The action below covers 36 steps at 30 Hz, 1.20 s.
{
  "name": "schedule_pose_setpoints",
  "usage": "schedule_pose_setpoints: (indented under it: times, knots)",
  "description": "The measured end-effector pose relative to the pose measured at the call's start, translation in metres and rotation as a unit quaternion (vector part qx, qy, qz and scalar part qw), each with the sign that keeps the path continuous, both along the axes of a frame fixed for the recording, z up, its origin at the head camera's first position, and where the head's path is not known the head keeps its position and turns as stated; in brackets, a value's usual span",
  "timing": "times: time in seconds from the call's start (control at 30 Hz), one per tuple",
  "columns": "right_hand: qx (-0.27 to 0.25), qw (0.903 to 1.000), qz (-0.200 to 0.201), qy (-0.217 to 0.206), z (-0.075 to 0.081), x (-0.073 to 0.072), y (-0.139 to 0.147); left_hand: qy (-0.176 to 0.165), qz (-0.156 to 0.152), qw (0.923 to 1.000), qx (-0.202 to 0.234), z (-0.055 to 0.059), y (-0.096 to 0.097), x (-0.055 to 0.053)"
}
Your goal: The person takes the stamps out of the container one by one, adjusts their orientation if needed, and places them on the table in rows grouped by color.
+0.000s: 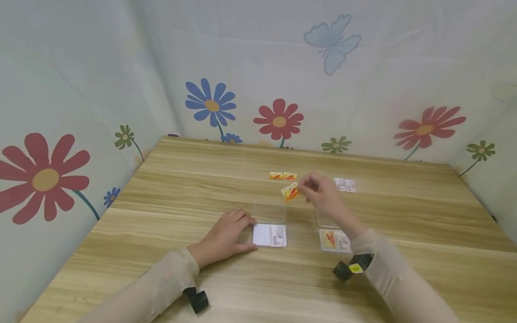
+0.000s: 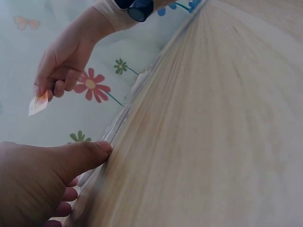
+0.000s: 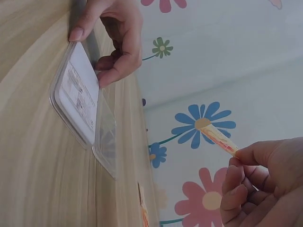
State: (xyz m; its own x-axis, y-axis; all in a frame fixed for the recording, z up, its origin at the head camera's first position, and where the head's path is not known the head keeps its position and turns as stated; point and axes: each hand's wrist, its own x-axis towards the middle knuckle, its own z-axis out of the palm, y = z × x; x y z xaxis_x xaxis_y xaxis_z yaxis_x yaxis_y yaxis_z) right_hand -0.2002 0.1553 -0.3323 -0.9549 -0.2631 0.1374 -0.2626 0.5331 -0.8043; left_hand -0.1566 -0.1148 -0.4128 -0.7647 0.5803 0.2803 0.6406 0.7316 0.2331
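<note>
My right hand (image 1: 321,193) pinches a small yellow-and-orange picture card (image 1: 290,191) by one edge, between thumb and fingertip, raised above the table. In the right wrist view this card (image 3: 218,139) tilts away from the fingers. My left hand (image 1: 226,235) holds a flat clear plastic case (image 3: 57,97) at its left side, thumb at the near corner and a finger at the far corner. The case's clear lid (image 1: 268,213) lies folded back behind it. Inside, a greyish printed card (image 1: 278,235) covers the right half; the left half looks plain white.
A second case at the right holds an orange card (image 1: 329,239) and a greyish card (image 1: 343,241); my right forearm partly hides its lid. Farther back lie two orange cards (image 1: 283,176) and two greyish cards (image 1: 345,185) on the wooden table (image 1: 194,179). Flower-printed cloth surrounds the table.
</note>
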Motion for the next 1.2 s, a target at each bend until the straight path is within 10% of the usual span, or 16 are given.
schedule_pose_setpoints:
  times: [0.77,1.2]
  knots:
    - [0.000,0.9921,-0.074,-0.102,0.000,-0.031,0.009,0.005,-0.001,1.0000,0.003,0.000,-0.002,0.002]
    - [-0.004,0.9940,-0.064,-0.088,0.001,-0.047,0.018,-0.001,-0.003,1.0000,0.000,-0.003,0.001,0.001]
